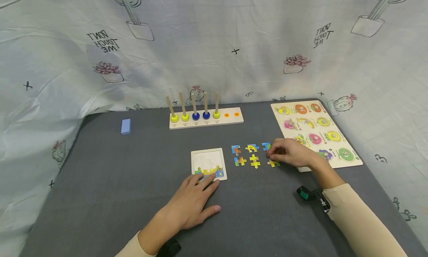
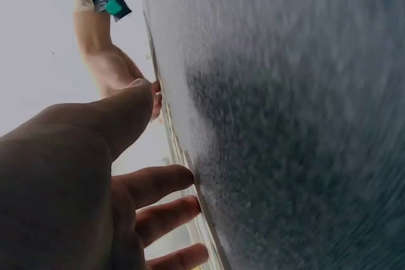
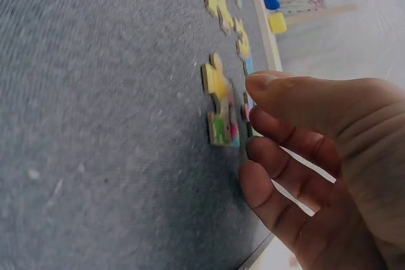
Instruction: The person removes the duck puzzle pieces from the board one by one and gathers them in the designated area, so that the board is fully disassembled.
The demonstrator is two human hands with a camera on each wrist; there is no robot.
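Resting on the tray (image 1: pixel 208 158), the left hand (image 1: pixel 191 203) lies relaxed; the right hand (image 1: pixel 291 153) curls at puzzle pieces (image 1: pixel 265 146), grip unclear.

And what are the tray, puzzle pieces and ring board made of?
The tray looks like smooth wood, going by its pale tan rim. The puzzle pieces have printed tops and plain tan edges: maybe thin wood or thick card. The ring board seems like smooth wood, being similarly pale tan; its brightly coloured rings could be painted wood or plastic.

Pale cactus-print cloth (image 1: pixel 207 38) behind a dark gray tabletop (image 1: pixel 117 190)
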